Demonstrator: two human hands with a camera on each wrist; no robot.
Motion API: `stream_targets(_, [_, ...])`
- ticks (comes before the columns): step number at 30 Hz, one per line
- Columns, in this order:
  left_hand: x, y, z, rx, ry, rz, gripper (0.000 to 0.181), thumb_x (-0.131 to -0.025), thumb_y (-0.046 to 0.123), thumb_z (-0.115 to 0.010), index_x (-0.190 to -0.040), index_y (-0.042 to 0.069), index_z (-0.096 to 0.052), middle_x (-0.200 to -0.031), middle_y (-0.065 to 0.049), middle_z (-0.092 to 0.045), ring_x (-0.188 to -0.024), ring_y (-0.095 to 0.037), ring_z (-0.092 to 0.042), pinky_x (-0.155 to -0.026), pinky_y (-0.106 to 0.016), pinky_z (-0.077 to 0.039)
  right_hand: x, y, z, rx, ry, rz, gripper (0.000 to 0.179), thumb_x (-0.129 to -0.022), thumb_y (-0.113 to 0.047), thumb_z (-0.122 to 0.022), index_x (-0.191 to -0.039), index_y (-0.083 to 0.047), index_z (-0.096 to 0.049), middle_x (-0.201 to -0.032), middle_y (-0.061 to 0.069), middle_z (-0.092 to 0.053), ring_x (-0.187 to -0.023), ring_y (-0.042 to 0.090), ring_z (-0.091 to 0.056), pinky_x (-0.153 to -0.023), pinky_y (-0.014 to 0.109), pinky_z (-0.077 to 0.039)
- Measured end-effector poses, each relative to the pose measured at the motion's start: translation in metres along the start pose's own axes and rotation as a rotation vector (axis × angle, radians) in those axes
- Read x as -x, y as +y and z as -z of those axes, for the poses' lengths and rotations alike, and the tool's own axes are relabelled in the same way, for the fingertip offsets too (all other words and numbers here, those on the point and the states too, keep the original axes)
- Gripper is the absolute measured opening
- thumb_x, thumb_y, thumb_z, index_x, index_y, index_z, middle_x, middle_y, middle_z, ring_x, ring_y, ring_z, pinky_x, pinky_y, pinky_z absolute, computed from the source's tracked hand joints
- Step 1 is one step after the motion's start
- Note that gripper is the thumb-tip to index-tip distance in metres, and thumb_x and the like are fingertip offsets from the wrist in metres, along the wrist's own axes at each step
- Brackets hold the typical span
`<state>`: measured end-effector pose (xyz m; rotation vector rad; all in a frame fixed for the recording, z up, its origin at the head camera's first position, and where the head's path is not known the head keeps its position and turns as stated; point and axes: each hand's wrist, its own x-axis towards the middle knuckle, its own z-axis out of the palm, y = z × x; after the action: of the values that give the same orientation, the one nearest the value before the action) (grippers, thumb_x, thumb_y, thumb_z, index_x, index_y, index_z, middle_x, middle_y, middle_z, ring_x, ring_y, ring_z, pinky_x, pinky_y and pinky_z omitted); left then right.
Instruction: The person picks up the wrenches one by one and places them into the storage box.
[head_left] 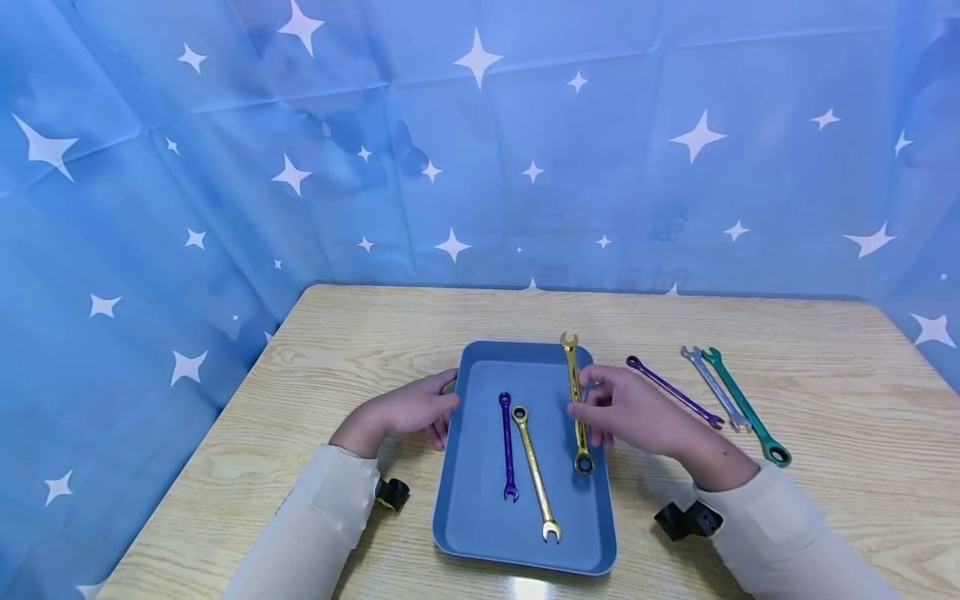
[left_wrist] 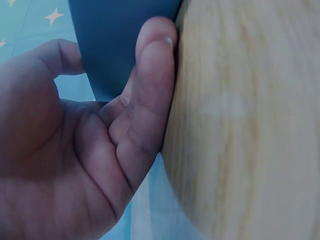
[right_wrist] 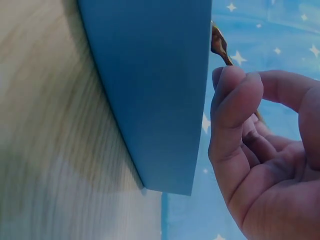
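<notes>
Head view: right of centre, over the tray (head_left: 478, 467), a gold wrench (head_left: 575, 386), probably stiff, hefty and slippery, is pinched mid-shaft, likely its balance point, by the right hand's (head_left: 636, 411) fingers (head_left: 597, 375), the rim being gripped by the left hand (head_left: 415, 407).

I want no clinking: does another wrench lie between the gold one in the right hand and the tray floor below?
None visible. The right hand holds the gold wrench over the right side of the tray; the purple wrench and other gold wrench inside lie left of it.
</notes>
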<state>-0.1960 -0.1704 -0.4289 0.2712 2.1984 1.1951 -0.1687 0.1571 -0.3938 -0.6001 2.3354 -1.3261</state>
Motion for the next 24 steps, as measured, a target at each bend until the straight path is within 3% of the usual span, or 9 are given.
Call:
stream_targets(14, [0.0004,0.0008,0.0014,0.007,-0.001,0.004,0.075,-0.097,0.021,-0.041,-0.162,0.013,-0.005,-0.073,-0.015,-0.064,-0.062,-0.026,-0.067,-0.066,-0.038,-0.062,-0.0014,-0.0042,-0.0071,-0.028,-0.057,-0.024,0.024,-0.096,-0.018,-0.065,-0.087,-0.002,-0.05,-0.059,0.006,-0.061,-0.046,0.019,-0.058,-0.044,0.036,-0.054])
stream_targets(20, [0.0002,0.0012,0.0015,0.015,-0.003,-0.008,0.074,-0.098,0.021,-0.04,-0.162,0.013,-0.006,-0.073,-0.015,-0.064,-0.062,-0.026,-0.067,-0.066,-0.038,-0.062,-0.0003,-0.0046,-0.0078,-0.045,-0.104,-0.053,0.021,-0.096,-0.016,-0.065,-0.087,-0.002,-0.051,-0.065,0.019,-0.066,-0.04,0.019,-0.055,-0.034,0.022,-0.036])
stream_targets(24, [0.0,0.0005,0.0006,0.016,-0.01,-0.009,0.074,-0.098,0.021,-0.041,-0.162,0.012,-0.005,-0.075,-0.016,-0.065,-0.062,-0.026,-0.067,-0.066,-0.038,-0.062,0.0016,-0.005,-0.01,-0.029,-0.129,-0.077,0.02,-0.094,-0.016,-0.067,-0.09,-0.002,-0.053,-0.068,0.019,-0.069,-0.038,0.014,-0.054,-0.035,0.018,-0.031])
